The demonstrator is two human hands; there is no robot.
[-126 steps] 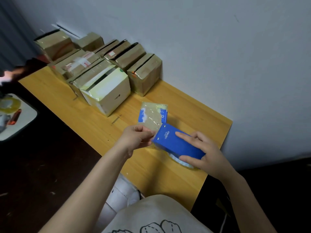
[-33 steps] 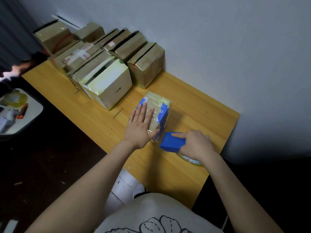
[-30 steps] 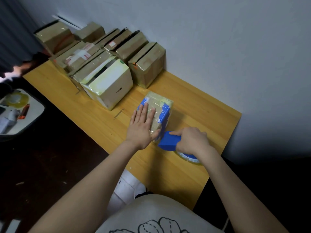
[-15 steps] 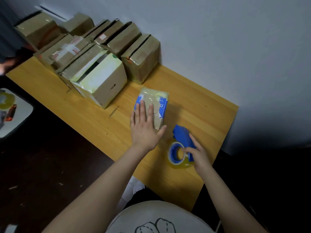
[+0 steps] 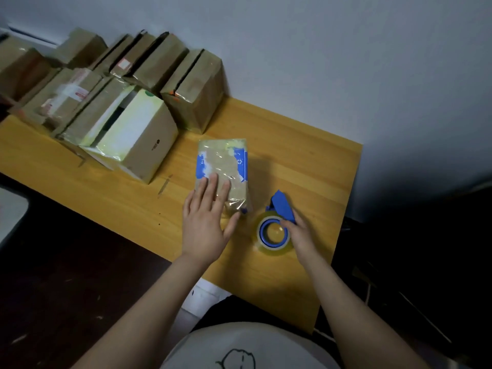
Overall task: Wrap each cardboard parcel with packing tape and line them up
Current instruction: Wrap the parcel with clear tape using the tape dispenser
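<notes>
A small blue parcel [image 5: 223, 162], covered in clear tape, lies flat on the wooden table [image 5: 306, 155]. My left hand [image 5: 205, 225] rests on its near end with straight fingers spread over the top. To the right, a blue tape dispenser [image 5: 275, 230] with a yellowish roll lies on its side on the table. My right hand [image 5: 300, 233] holds its blue handle from the near side. A row of taped brown parcels [image 5: 194, 97] stands against the wall at the back left.
A larger box with a white taped top [image 5: 138, 134] stands in front of the row, left of the small parcel. The table's right edge is just past the dispenser, its front edge near my body. A dark floor lies to the left.
The dispenser has come away from the parcel's end and now lies on its side on the table. My left hand has slid a little toward the parcel's near end. The camera has tilted down.
</notes>
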